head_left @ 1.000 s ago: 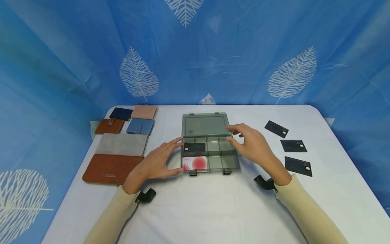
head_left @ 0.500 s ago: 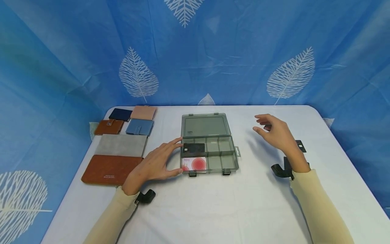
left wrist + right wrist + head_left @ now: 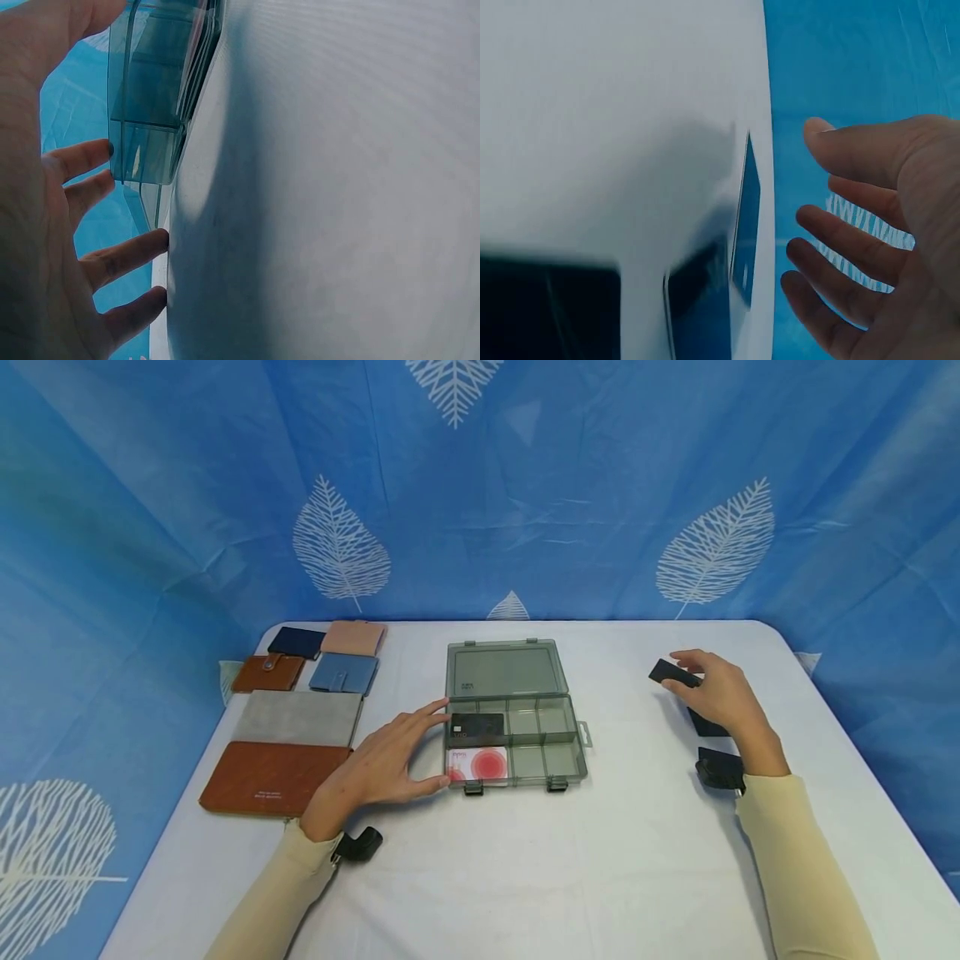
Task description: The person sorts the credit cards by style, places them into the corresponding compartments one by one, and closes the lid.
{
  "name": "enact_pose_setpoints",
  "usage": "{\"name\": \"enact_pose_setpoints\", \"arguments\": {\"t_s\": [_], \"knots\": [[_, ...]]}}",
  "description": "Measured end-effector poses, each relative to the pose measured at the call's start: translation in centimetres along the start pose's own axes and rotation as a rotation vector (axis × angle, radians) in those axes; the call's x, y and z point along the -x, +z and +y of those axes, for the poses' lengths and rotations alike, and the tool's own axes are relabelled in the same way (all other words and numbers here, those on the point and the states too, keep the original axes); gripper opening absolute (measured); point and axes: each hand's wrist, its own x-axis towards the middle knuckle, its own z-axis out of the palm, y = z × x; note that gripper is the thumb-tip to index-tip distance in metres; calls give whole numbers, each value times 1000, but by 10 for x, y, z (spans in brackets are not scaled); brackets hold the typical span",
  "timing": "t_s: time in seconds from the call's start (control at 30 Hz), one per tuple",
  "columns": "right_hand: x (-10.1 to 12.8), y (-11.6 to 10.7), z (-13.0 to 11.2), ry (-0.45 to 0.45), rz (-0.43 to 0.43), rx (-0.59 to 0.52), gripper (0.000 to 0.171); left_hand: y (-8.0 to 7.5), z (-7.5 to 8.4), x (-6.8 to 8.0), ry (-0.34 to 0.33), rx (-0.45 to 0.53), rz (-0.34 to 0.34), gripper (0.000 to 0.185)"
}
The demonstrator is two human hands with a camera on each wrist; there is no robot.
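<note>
A clear grey compartment box [image 3: 545, 763] lies in the middle of the white table [image 3: 525, 860] with its lid [image 3: 504, 668] folded back. One compartment holds a black card [image 3: 477, 725], and another holds a white card with red circles [image 3: 480, 764]. My left hand [image 3: 431, 745] rests with straight fingers against the box's left side. The left wrist view shows those fingers [image 3: 112, 259] beside the box wall [image 3: 154, 97]. My right hand [image 3: 684, 675] hovers, fingers spread, at a loose black card [image 3: 666, 672] on the table's right side. In the right wrist view the right hand's fingers [image 3: 840, 232] stand apart from that card [image 3: 746, 217].
Another black card [image 3: 703, 725] lies partly hidden under my right hand. Several wallets sit at the left: dark blue [image 3: 297, 642], pink [image 3: 354, 637], small brown [image 3: 267, 672], blue [image 3: 345, 673], long grey [image 3: 298, 717] and long brown [image 3: 268, 778]. A blue leaf-print curtain surrounds the table.
My right hand left the box's right side and swung right to the loose black cards. The left hand and the box stayed put.
</note>
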Motion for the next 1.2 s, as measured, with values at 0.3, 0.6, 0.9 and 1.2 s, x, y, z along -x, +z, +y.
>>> {"name": "enact_pose_setpoints", "arguments": {"t_s": [0.3,0.6,0.9,1.2], "knots": [[0,-8,33,82,-66,44,67,-1,0,0,-7,9,-11,94],[-1,-8,37,98,-95,52,67,-3,1,0,-19,7,-19,94],[-1,-6,40,109,-49,42,70,-2,0,0,-8,17,-11,94],[3,-9,32,131,-33,66,56,-4,1,-1,-17,13,-20,94]]}}
